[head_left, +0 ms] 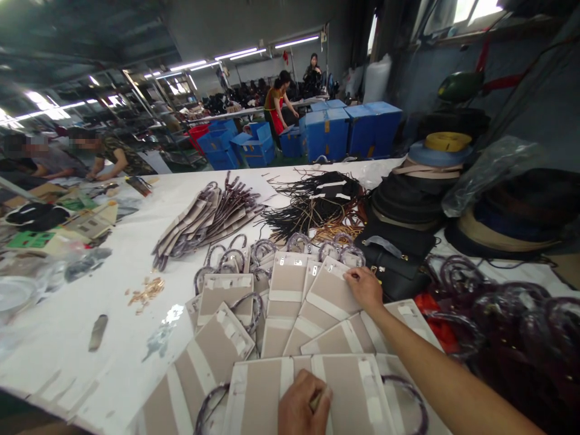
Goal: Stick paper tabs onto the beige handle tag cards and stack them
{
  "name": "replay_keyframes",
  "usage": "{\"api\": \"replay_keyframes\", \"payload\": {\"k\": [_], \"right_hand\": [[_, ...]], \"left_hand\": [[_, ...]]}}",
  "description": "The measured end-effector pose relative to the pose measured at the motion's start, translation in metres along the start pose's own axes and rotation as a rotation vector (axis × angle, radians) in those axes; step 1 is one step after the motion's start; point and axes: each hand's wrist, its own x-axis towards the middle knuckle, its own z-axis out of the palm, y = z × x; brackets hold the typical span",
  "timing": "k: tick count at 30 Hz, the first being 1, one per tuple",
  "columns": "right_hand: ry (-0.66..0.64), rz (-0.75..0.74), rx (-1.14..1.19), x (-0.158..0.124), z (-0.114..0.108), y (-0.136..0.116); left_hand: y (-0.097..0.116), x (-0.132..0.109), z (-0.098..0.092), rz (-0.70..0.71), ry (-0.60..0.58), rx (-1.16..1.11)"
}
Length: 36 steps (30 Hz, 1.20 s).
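My left hand [304,402] is curled closed over a beige bag panel [347,393] nearest me. Whether it holds something small cannot be made out. That panel has pale strips and plastic-wrapped dark handles [406,393] looping out at its sides. Farther forward, my right hand [365,288] has its fingers pinched together at the upper right edge of another beige panel [333,287] in the fanned stack. What lies between those fingertips is too small to tell. More overlapping panels [226,299] spread around both hands, with wrapped handles curling from their far edges.
Bundled beige strips [199,220] and black cords [290,214] lie beyond the panels. Small gold-coloured pieces [147,292] are scattered at left. A black bag [394,254], stacked strap rolls [408,196] and dark wrapped handles [498,302] crowd the right. Blue boxes [326,130] and several people are beyond the table.
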Motion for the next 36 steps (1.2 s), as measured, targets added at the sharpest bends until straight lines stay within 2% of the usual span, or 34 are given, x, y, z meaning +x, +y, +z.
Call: {"api": "replay_keyframes", "payload": {"k": [4,8,11,15,20,22,24,25,27,29,30,32,36], "right_hand": [[0.093,-0.028,-0.12,0.008,-0.001,0.011],[-0.005,-0.066,-0.148,0.015,-0.007,0.024],[-0.001,-0.065,-0.137,0.014,-0.011,0.025],[-0.012,-0.106,-0.168,0.004,-0.016,0.021],[-0.016,-0.114,-0.216,-0.01,-0.03,0.013],[0.01,-0.121,-0.16,-0.025,-0.038,0.003],[-0.034,-0.133,0.015,-0.053,-0.047,-0.016],[-0.116,-0.14,0.135,-0.071,-0.053,-0.029],[-0.379,-0.175,0.353,-0.112,-0.064,-0.057],[-0.608,-0.292,0.447,-0.15,-0.075,-0.085],[-0.662,-0.363,0.45,-0.166,-0.08,-0.097],[-0.672,-0.498,0.38,-0.187,-0.086,-0.114],[-0.634,-0.694,0.105,-0.193,-0.094,-0.128]], "left_hand": [[0.002,0.003,-0.005,-0.001,-0.032,-0.005],[0.005,0.006,-0.015,-0.007,-0.141,-0.009],[0.005,0.004,-0.02,-0.078,-0.2,-0.037],[0.011,-0.004,-0.024,-0.213,-0.148,-0.204],[0.043,-0.014,-0.039,-0.324,-0.058,-0.341],[0.057,-0.018,-0.047,-0.33,-0.016,-0.33],[0.066,-0.023,-0.053,-0.316,0.009,-0.289],[0.068,-0.025,-0.055,-0.311,0.026,-0.261],[0.07,-0.029,-0.056,-0.3,0.063,-0.197],[0.07,-0.031,-0.056,-0.267,0.086,-0.142],[0.069,-0.032,-0.055,-0.242,0.089,-0.119],[0.069,-0.034,-0.055,-0.187,0.09,-0.063],[0.07,-0.04,-0.057,-0.124,0.087,0.087]]}}
